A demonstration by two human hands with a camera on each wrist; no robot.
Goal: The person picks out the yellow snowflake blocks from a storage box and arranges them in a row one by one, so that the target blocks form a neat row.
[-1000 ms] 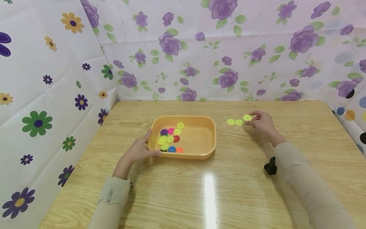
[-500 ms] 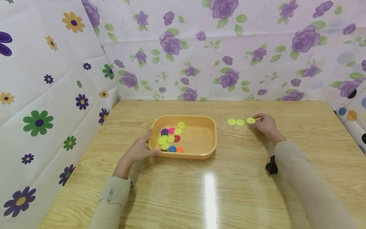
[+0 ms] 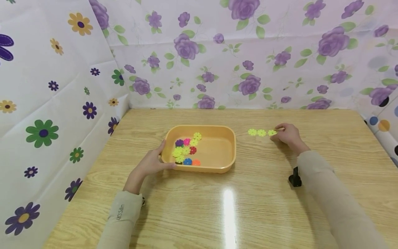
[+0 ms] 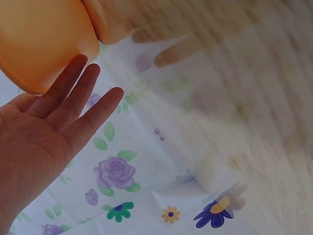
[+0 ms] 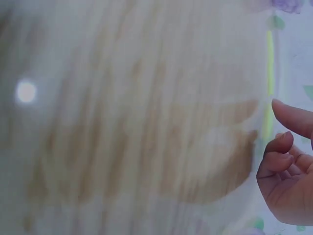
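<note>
My left hand (image 3: 152, 162) rests against the left end of the orange plastic basin (image 3: 217, 168), thumb along its front rim. In the left wrist view, the fingers of that left hand (image 4: 54, 122) are straight beside the basin's wall (image 4: 54, 34). Colourful flower-shaped discs lie in the basin's left half, including a blue disc (image 3: 187, 161) and a dark red disc (image 3: 192, 150). My right hand (image 3: 288, 135) holds a yellow flower-shaped disc (image 3: 272, 132) by its edge, thumb and index finger at its right side. Left of it lie a yellow disc (image 3: 261, 132) and another yellow disc (image 3: 252, 132), side by side.
The wooden table (image 3: 261, 207) is glossy and reflects a bright light strip. A flowered cloth (image 3: 199, 69) hangs behind it, and another patterned cloth (image 3: 62, 114) hangs at the left. A black wrist camera (image 3: 295, 178) sits under the right forearm.
My right hand has moved the yellow disc down and slightly right, into line with the two yellow discs on the table. The left hand and basin have stayed in place.
</note>
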